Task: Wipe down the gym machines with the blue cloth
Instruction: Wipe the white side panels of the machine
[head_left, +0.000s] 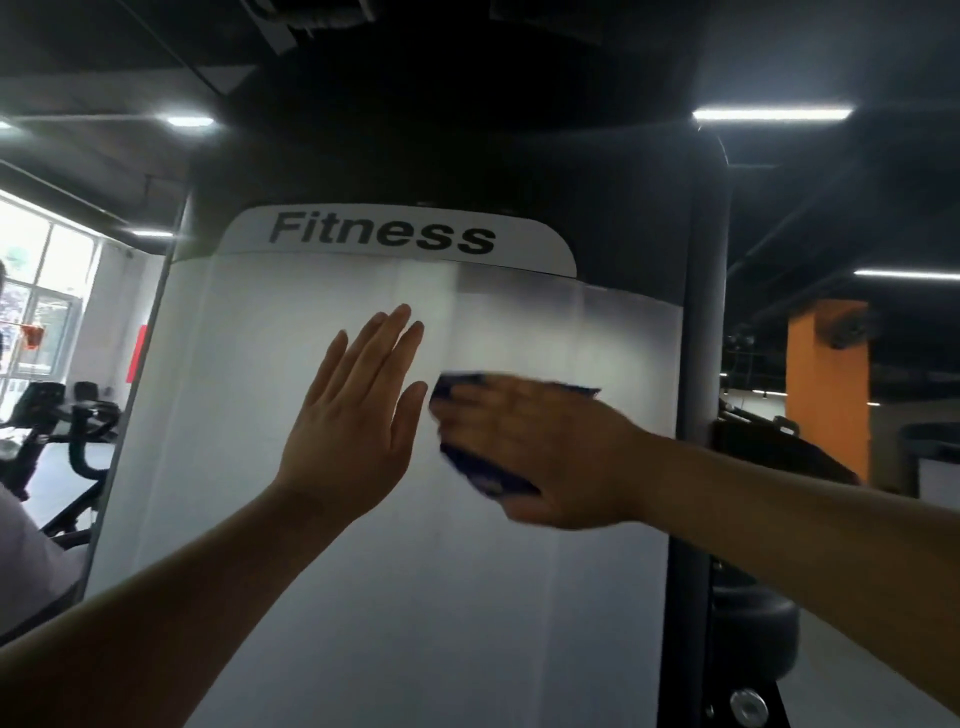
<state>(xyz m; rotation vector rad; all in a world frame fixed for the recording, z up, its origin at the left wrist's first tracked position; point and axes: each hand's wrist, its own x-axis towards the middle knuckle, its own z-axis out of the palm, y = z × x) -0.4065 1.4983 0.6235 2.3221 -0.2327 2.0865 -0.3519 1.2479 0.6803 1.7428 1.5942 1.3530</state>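
Two bare arms reach in from the bottom, close to the camera. The left hand (353, 415) is open and flat, fingers straight and side by side. It sits below the word "Fitness" (382, 236), on or just in front of the big white panel (363, 597) of the gym machine. I cannot tell if it really touches.

The right hand (545, 447) is below the word too, a bit to the right. It is spread flat on top of the blue cloth (480, 475) and pushes it against the panel. This hand is blurry, so I cannot see if the thumb tucks under the cloth. The two hands are near each other but not joined.

The cloth looks soft, thin and light. It will bend and bunch up easily and may slip on the smooth panel. I think a flat palm on its middle works best, with the edges kept under the fingers.

I see no bucket, bin or box here.

Far left of the word is an exercise bike (47, 431). Far right is an orange pillar (828, 389).
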